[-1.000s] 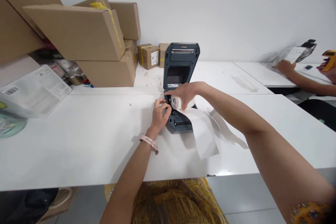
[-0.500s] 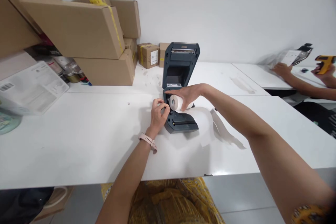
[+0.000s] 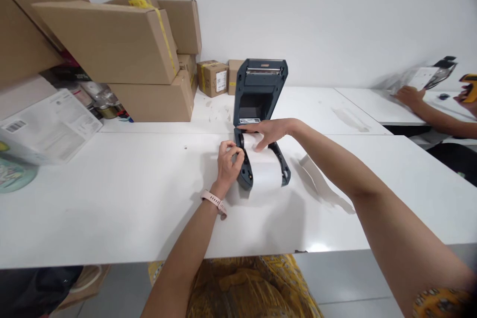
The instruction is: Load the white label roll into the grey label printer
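A dark grey label printer (image 3: 243, 179) stands on the white table, its lid (image 3: 278, 90) raised. Inside its bay lies a white label roll (image 3: 250, 141). A wide strip of label paper (image 3: 266, 171) runs from it over the printer's front edge. My right hand (image 3: 271, 131) reaches in from above, thumb and fingers closed about the roll; its far side is hidden. At the printer's left rim, my left hand (image 3: 229, 160) has its fingers curled and pinched on the edge beside the roll.
Cardboard boxes (image 3: 112, 44) are stacked at the back left, near a clear-wrapped pack (image 3: 52, 124). A torn strip of backing paper (image 3: 322, 184) lies right of the printer. At far right, a co-worker's hands hold a plastic-wrapped item (image 3: 421, 78) and a yellow handheld device (image 3: 470, 90).
The roll has turned and settled into the printer's bay under my right hand. Its paper strip has swung from the right side to lie straight over the front. My left hand stays at the rim.
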Demonstrator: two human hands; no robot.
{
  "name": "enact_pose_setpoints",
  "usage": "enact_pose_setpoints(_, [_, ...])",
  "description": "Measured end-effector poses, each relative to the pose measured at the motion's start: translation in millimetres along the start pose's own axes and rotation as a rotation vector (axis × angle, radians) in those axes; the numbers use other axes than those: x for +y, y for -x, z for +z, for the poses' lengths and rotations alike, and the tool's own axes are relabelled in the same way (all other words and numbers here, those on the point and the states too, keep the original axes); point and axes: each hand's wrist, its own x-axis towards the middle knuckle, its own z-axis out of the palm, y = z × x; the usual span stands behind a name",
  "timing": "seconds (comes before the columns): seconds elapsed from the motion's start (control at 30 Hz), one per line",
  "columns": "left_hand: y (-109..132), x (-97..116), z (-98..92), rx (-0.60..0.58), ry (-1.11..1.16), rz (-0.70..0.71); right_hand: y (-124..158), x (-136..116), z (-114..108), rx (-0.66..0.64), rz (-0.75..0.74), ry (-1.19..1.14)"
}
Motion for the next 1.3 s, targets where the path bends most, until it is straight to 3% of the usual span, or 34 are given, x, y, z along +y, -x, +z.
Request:
enact_pose_setpoints(0.27, [0, 2, -1.8, -0.023, -0.014, -0.024, 7, 6, 36, 0.151, -0.019, 0.088])
enact_pose_setpoints(0.37, [0, 1, -2.0, -0.025, -0.007, -0.020, 17, 0, 32, 0.253, -0.087, 0.004])
enact_pose_setpoints(0.43, [0, 1, -2.3, -0.031, -0.002, -0.016, 26, -3, 17, 0.518, -0.153, -0.079])
enact_pose_setpoints(0.53, [0, 0, -3.0, -0.038, 0.006, -0.014, 31, -2, -18, 1.049, -0.122, -0.087])
enact_pose_setpoints(0.6, [0, -1, -3.5, -0.042, 0.014, -0.021, 25, 5, -43, 1.219, -0.052, -0.028])
enact_pose_setpoints(0.7, [0, -2, -4.0, -0.046, 0.027, -0.041, 12, 19, -69, 1.186, 0.002, 0.017])
enact_pose_setpoints(0.8, [0, -1, -4.5, -0.059, 0.038, -0.057, 10, 26, -75, 1.100, 0.016, 0.028])
enact_pose_setpoints(1.13, [-1, 0, -9.3, -0.107, 0.045, -0.067, 56, -8, -33, 1.120, -0.004, 0.133])
enact_pose_setpoints(1.23, [-6, 7, -14.3, -0.084, -0.068, 0.028, 61, -14, -25, 1.121, 0.008, 0.150])
enact_pose_setpoints(1.3, [-15, 18, -16.6, -0.129, -0.169, 0.143, 63, -16, -21, 1.117, 0.023, 0.155])
